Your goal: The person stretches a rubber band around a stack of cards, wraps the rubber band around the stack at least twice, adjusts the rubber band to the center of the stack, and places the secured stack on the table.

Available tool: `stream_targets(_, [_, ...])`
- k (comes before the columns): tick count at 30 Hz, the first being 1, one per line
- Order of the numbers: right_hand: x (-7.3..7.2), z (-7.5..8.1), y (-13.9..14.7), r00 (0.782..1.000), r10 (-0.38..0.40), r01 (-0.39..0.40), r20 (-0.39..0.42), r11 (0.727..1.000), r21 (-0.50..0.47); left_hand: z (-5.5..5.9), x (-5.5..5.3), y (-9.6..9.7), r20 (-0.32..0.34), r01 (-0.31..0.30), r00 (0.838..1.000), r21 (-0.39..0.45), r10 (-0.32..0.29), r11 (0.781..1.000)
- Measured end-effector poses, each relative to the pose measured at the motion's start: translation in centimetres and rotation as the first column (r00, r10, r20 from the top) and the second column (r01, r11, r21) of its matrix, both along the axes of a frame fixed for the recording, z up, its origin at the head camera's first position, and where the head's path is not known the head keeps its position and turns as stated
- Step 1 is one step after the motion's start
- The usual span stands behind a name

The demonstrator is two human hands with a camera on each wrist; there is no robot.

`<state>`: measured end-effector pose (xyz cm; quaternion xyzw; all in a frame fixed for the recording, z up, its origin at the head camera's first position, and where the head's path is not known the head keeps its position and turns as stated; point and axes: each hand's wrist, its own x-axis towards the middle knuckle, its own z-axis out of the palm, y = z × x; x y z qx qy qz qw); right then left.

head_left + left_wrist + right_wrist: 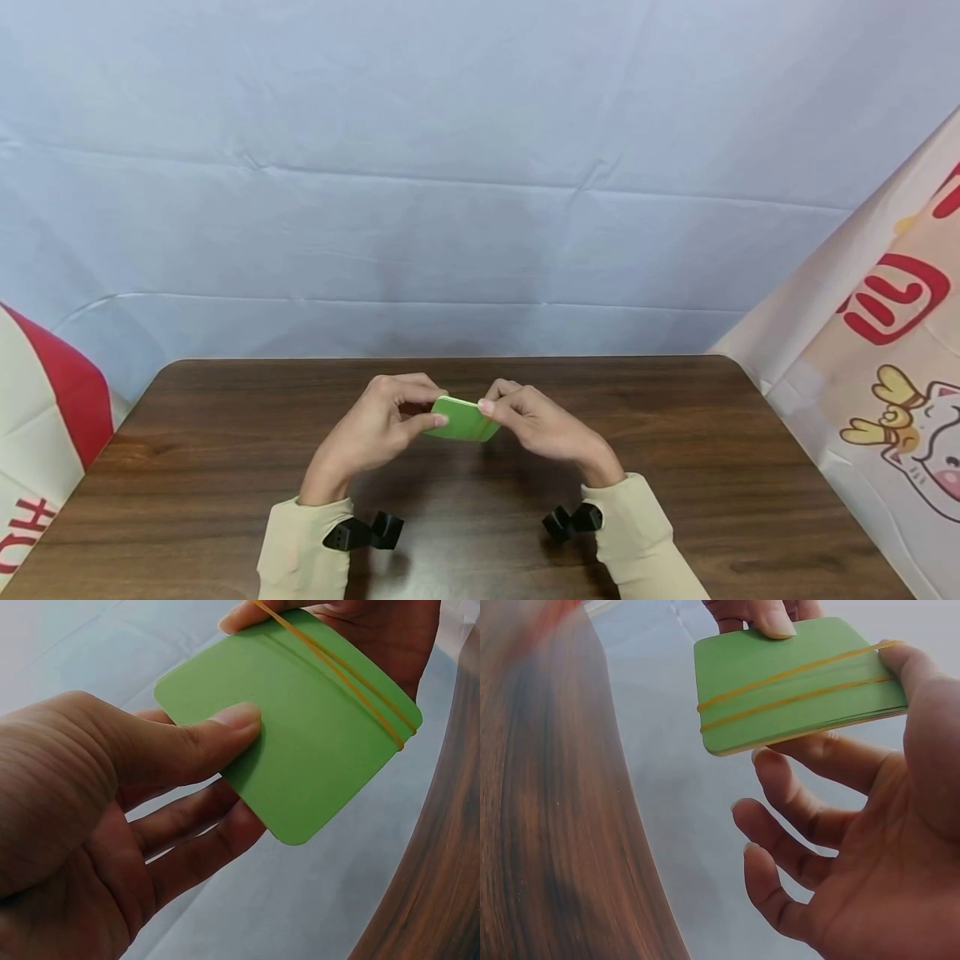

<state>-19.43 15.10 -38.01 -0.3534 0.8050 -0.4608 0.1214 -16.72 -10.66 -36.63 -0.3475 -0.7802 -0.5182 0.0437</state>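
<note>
Green card stack (322,750): rubber band (810,668) round it, not yet lying flat.
Left hand (382,429) fingers pinch the stack; right hand (547,425) fingers hold one raised strand at its edge.

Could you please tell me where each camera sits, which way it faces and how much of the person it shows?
Head: worn on the head, facing forward and down at the table; shows the left-hand grip, right-hand grip and both sleeves.
Left wrist: facing the green cards; shows the left-hand grip close up, part of the right-hand grip beyond.
Right wrist: facing the same cards; shows the right-hand grip close up, part of the left-hand grip beyond.
Shared: both wrist views show the yellow rubber band.
</note>
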Motion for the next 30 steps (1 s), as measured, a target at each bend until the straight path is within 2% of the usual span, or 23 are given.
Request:
stream_targets(5, [-0.09,0.08,0.04,1.000,-0.016,0.016,0.002,1.000,-0.007,-0.02,-0.02,0.05,-0.016,-0.005,1.000,0.013,0.005,1.000])
stream_targets(16, [0.02,0.28,-0.03,0.994,-0.108,0.110,0.032,0.993,-0.038,0.27,0.10,0.22,-0.019,-0.040,0.999,-0.015,0.040,0.999])
stream_targets(23, [0.18,0.33,0.00,0.986,-0.163,0.165,0.031,0.983,-0.079,0.23,0.06,0.27,-0.039,-0.049,0.998,-0.039,0.048,0.998])
stream_targets(30, [0.18,0.31,0.07,0.974,-0.225,0.227,0.027,0.968,-0.105,0.22,0.06,0.34,-0.046,-0.087,0.995,-0.066,0.084,0.994])
